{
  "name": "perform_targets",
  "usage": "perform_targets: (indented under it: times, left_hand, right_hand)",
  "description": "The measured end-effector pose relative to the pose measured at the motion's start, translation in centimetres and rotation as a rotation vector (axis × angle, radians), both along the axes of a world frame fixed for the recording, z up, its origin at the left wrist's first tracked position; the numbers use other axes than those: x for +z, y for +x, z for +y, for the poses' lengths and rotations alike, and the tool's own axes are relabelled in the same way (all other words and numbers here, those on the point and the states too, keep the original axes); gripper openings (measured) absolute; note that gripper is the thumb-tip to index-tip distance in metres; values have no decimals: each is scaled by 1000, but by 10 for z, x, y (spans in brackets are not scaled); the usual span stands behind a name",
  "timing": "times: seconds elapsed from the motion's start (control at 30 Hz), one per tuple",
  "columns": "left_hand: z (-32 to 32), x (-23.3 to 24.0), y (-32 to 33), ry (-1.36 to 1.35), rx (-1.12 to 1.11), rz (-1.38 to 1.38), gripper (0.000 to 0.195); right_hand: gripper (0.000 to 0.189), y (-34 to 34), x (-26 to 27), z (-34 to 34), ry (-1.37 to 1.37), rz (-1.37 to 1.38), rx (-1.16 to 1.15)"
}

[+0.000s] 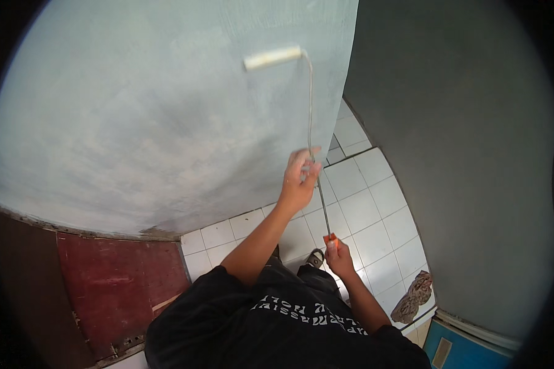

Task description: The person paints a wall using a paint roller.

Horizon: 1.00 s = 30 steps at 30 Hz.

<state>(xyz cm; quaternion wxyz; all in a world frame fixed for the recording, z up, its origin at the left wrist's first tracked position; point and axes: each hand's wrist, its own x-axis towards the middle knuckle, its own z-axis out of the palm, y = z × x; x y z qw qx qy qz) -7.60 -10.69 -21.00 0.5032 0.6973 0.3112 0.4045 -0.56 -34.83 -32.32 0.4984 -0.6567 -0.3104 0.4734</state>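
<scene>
A paint roller with a pale sleeve lies against or close to the upper part of the grey-white wall. Its long bent metal rod runs down towards me. Around the middle of the rod is my left hand, slightly blurred, with a finger stretched out and the others loosely curled; whether it grips the rod is unclear. Lower down, my right hand is closed on the roller's orange handle. The wall shows streaks and uneven, darker patches.
White tiles cover the floor, with a raised edge near the wall's corner. A crumpled cloth lies at the right, beside a dark grey wall. A blue door or panel is lower right, a red panel lower left.
</scene>
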Motion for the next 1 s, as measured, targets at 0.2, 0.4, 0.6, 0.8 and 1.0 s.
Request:
perform_targets:
  times: [0.2,0.4,0.6,0.8,1.0]
  left_hand:
    - [35,92,19,216,15,-145,35]
    - [8,10,12,155,-38,52,33]
    - [-38,-168,3,-154,-50,191,32]
    - [-40,-165,9,-181,-33,210,31]
    - [-4,-13,9,69,27,4,31]
  right_hand:
    - [44,5,72,55,201,-29,-15]
    - [41,31,-1,8,87,-110,-10]
    - [46,23,-96,-72,-156,-193,2]
    - [45,30,-109,-75,-182,-195,-4]
    - [45,27,-21,3,124,-168,10]
